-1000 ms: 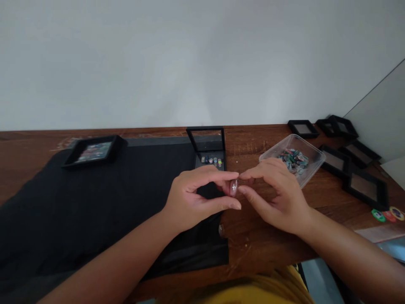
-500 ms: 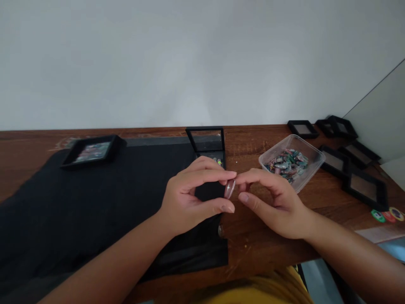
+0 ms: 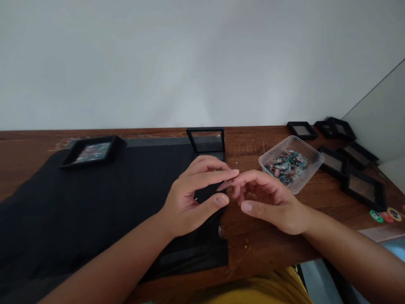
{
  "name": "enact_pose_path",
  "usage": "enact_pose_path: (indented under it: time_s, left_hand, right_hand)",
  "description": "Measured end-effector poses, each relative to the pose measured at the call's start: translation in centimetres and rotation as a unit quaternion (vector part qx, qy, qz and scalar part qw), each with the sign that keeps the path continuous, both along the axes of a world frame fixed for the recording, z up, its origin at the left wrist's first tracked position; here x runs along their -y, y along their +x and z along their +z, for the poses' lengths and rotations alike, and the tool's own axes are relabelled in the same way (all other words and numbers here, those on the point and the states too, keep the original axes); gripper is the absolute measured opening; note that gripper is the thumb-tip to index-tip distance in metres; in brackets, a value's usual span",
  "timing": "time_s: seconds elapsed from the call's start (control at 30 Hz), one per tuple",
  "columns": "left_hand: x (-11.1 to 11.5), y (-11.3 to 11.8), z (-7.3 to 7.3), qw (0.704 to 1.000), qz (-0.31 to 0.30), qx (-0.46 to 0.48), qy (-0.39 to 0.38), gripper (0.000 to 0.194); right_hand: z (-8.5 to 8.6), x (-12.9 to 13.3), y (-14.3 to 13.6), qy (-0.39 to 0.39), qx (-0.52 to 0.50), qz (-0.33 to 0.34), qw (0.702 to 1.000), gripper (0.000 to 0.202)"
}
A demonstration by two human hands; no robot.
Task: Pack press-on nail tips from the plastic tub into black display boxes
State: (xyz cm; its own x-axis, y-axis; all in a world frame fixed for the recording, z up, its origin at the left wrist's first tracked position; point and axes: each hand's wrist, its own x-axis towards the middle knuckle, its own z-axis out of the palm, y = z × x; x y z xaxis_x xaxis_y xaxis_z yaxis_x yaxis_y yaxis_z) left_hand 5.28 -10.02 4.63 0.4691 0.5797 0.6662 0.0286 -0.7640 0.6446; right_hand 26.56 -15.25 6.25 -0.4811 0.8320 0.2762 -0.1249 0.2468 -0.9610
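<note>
A small, pointed pinkish stone (image 3: 225, 184) hangs between the fingertips of both hands. My left hand (image 3: 194, 196) touches it with the index finger lying over its right end, the thumb held apart below. The fingertips of my right hand (image 3: 274, 200) meet that same end from the right, and the right thumb stays away from it. Just behind my left fingers stands a black display case (image 3: 224, 145) with its clear lid raised; my hand hides most of its base. A small clear piece (image 3: 220, 231) lies at the edge of the black cloth (image 3: 142, 181).
To the right, a clear plastic tub (image 3: 311, 162) holds many coloured stones (image 3: 286, 166). Several black frames, one near the back (image 3: 302, 130), lie beyond it. Another black case (image 3: 91, 152) rests on the cloth at left. Round stickers (image 3: 376, 216) are at far right.
The stone has turned from nearly upright to lying slanted, pointing left and down. My left thumb has drawn back slightly left, and the right fingers have shifted a little left.
</note>
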Motion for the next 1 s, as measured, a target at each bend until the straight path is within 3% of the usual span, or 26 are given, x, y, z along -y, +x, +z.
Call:
enact_pose_path:
  time_s: [0.3, 0.8, 1.0]
  left_hand:
    - [-0.03, 0.54, -0.31, 0.999, 0.016, -0.002, 0.042, 0.036]
    - [0.22, 0.54, -0.44, 0.999, 0.016, 0.028, 0.001, 0.03]
    - [0.2, 0.67, -0.3, 0.999, 0.039, 0.022, 0.01, 0.028]
  right_hand:
    - [-0.11, -0.11, 0.23, -0.083, -0.065, 0.036, 0.994, 0.031]
    - [-0.31, -0.04, 0.31, -0.06, -0.046, 0.054, 0.996, 0.038]
    - [-0.19, 0.47, -0.02, -0.02, -0.006, 0.033, 0.999, 0.049]
